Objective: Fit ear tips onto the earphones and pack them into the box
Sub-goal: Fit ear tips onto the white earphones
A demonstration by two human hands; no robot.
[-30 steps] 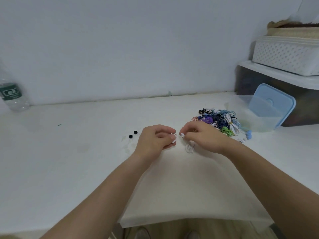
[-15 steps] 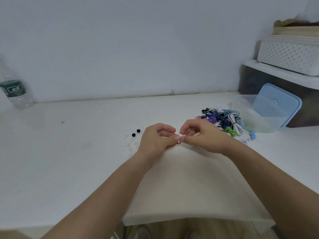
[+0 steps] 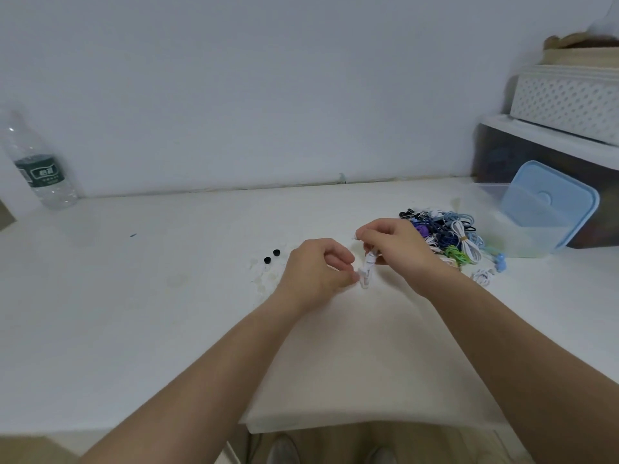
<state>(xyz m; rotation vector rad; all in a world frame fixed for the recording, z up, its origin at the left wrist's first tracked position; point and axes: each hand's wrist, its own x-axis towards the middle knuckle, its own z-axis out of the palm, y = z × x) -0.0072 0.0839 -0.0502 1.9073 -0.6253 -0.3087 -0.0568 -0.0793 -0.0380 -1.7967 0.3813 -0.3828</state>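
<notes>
I see both hands raised just above the white worktop (image 3: 134, 313), meeting over its middle. The right hand (image 3: 398, 249) pinches a small white wired earphone (image 3: 367, 262) between thumb and fingers, cord bunched under the palm; I judge it is held up so the nozzle faces the other hand. The left hand (image 3: 318, 272) is curled, fingertips pinched at the lower end of the earphone, probably seating a translucent ear tip; the tip itself is too small to confirm.

Two small black round ear tips (image 3: 271, 256) lie on the worktop just left of the left hand, within easy reach. The tangled pile of coloured earphone cables (image 3: 445, 236) sits just beyond the right hand, beside the clear plastic box (image 3: 522, 236), whose pale blue lid (image 3: 549, 202) leans against it, leaving it open for packing. No earphones visible inside.
</notes>
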